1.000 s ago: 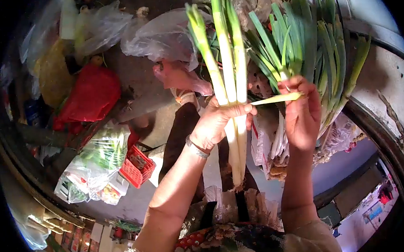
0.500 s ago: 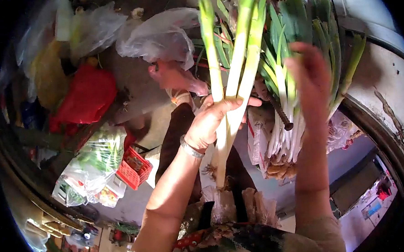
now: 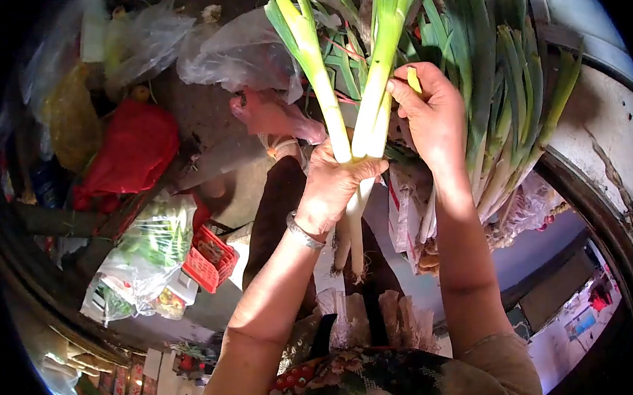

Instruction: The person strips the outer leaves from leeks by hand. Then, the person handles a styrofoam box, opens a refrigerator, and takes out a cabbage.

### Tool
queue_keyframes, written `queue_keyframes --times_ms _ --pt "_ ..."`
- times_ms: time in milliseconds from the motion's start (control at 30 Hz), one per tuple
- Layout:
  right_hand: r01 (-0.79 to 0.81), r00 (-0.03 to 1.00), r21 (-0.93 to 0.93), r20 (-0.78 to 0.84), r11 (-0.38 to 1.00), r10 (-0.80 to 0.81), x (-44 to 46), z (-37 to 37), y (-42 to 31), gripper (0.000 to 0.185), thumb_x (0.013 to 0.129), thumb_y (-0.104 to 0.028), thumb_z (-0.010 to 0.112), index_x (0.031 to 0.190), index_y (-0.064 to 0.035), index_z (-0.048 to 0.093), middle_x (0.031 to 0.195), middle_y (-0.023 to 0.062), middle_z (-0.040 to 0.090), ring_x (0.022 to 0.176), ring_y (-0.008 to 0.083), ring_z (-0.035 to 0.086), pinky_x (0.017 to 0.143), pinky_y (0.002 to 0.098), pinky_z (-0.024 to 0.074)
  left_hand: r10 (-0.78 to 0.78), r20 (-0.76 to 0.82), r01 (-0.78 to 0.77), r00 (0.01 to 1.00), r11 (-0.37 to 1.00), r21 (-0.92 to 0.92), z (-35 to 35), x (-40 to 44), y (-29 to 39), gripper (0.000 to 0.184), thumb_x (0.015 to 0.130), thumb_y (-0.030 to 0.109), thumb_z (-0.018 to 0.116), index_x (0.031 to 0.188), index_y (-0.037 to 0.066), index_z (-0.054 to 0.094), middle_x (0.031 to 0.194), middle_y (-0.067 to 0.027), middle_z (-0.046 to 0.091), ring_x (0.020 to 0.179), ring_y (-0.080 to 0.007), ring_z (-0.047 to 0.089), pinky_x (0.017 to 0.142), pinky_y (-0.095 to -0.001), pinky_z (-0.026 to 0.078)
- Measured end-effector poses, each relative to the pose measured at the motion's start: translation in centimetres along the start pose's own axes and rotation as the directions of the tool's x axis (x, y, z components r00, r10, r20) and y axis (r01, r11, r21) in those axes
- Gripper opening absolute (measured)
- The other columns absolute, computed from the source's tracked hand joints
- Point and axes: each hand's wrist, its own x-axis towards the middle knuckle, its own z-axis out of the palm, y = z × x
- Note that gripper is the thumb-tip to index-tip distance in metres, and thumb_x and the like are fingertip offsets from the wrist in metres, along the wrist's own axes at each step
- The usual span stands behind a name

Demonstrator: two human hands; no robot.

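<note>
My left hand (image 3: 336, 181) is closed around a small bunch of leeks (image 3: 377, 101), held upright. Their green tops fan out above the fist, and the white shanks with stringy roots hang below it. Beside the stalks on the right, my right hand (image 3: 430, 109) is closed in a pinch, with a yellowish leaf piece (image 3: 414, 80) sticking out between the fingers. Its thumb and fingertips are against or very near the rightmost stalk. Behind that hand, more leeks (image 3: 501, 102) lie in a pile, roots toward me.
At left lie a red plastic bag (image 3: 133, 146), a clear bag of green vegetables (image 3: 150, 238) and a red basket (image 3: 211, 259). A clear plastic bag (image 3: 241, 51) and a pink bag (image 3: 276, 117) rest on the ground ahead. A wooden edge (image 3: 596, 215) curves along the right.
My right hand has moved left from the leek pile to the held bunch, and its fingers have closed on a yellowish leaf piece. The held leeks have risen slightly and spread apart.
</note>
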Motion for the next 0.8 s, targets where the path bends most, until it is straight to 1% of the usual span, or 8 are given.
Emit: queue_keyframes --times_ms 167,267,433,533,633,700,767,800 --pt "-0.088 0.993 0.005 0.084 0.996 0.087 0.3 -0.2 0.5 0.016 0.084 -0.013 0.064 0.091 0.0009 0.06 0.072 0.0099 0.062 0.064 0.0125 0.056 0.059 0.0281 0.0457 -0.001 -0.005 0.001 1.0 1.0 -0.027 0.0 0.1 -0.3 0.022 0.072 -0.007 0.073 0.09 0.0 0.062 0.078 -0.0073 0.066 0.065 -0.0139 0.062 0.061 -0.0269 0.052" --pt "0.13 0.988 -0.037 0.092 0.991 -0.127 -0.1 -0.1 1.5 0.007 0.09 -0.009 0.059 0.088 -0.0034 0.056 0.066 -0.0055 0.047 0.057 0.0031 0.041 0.05 0.0199 0.0343 -0.034 0.008 0.034 0.999 0.999 0.027 -0.1 0.3 -0.2 0.022 0.073 -0.008 0.071 0.091 0.0 0.061 0.079 -0.0076 0.066 0.066 -0.0142 0.062 0.062 -0.0271 0.052" --pt "0.023 0.994 0.145 0.101 0.989 -0.038 -2.8 -0.8 2.2 0.006 0.092 -0.009 0.056 0.092 -0.0038 0.053 0.072 -0.0045 0.048 0.064 0.0042 0.045 0.057 0.0191 0.0383 -0.065 0.014 0.066 0.998 0.994 -0.085 0.6 0.3 -0.4 0.023 0.074 -0.007 0.07 0.094 -0.001 0.061 0.079 -0.0071 0.066 0.066 -0.0136 0.063 0.063 -0.0267 0.052" --pt "0.237 0.969 0.051 0.066 0.97 -0.24 -3.6 -0.5 3.3 0.004 0.093 -0.005 0.05 0.093 -0.002 0.049 0.091 0.0012 0.051 0.076 0.0094 0.05 0.074 0.0236 0.0444 -0.086 0.073 0.092 0.994 0.991 -0.093 0.5 0.5 -0.5 0.023 0.075 -0.006 0.07 0.096 -0.001 0.061 0.079 -0.0072 0.066 0.066 -0.0139 0.063 0.063 -0.0266 0.053" --pt "0.437 0.899 0.049 -0.068 0.898 -0.433 -3.3 -0.5 2.6 0.008 0.087 -0.003 0.056 0.092 -0.0014 0.049 0.089 0.0092 0.056 0.081 0.0227 0.054 0.074 0.0323 0.0446 -0.126 0.058 0.132 0.99 0.986 -0.102 -0.1 0.6 -0.5 0.023 0.076 -0.004 0.069 0.097 -0.002 0.061 0.08 -0.0078 0.066 0.065 -0.0145 0.063 0.062 -0.0267 0.053" --pt "0.445 0.895 0.061 -0.068 0.893 -0.441 -3.4 -0.6 2.9 0.006 0.091 -0.006 0.054 0.092 -0.0024 0.05 0.089 0.007 0.057 0.081 0.0195 0.055 0.078 0.029 0.0451 -0.121 0.045 0.124 0.992 0.99 -0.071 -0.3 0.7 -0.5 0.023 0.077 -0.003 0.069 0.098 -0.002 0.061 0.081 -0.0082 0.067 0.065 -0.015 0.063 0.062 -0.027 0.053" --pt "0.057 0.995 0.526 0.035 0.848 -0.089 -4.0 -0.4 2.4 0.01 0.097 -0.014 0.048 0.1 -0.0056 0.048 0.096 0.0061 0.055 0.081 0.0157 0.055 0.081 0.0294 0.0466 -0.141 0.06 0.147 0.988 0.983 -0.114 -0.2 0.7 -0.5 0.025 0.076 -0.001 0.071 0.1 -0.001 0.06 0.082 -0.008 0.067 0.065 -0.015 0.063 0.061 -0.0272 0.053" --pt "0.042 0.995 0.625 0.048 0.78 -0.092 -3.9 -0.1 2.4 0.014 0.097 -0.019 0.049 0.103 -0.0066 0.049 0.085 0.0049 0.055 0.071 0.0145 0.054 0.074 0.0296 0.0479 -0.143 0.058 0.149 0.988 0.982 -0.114 -0.2 0.7 -0.4 0.025 0.076 -0.001 0.071 0.1 -0.001 0.06 0.082 -0.008 0.067 0.065 -0.015 0.063 0.061 -0.0272 0.053"
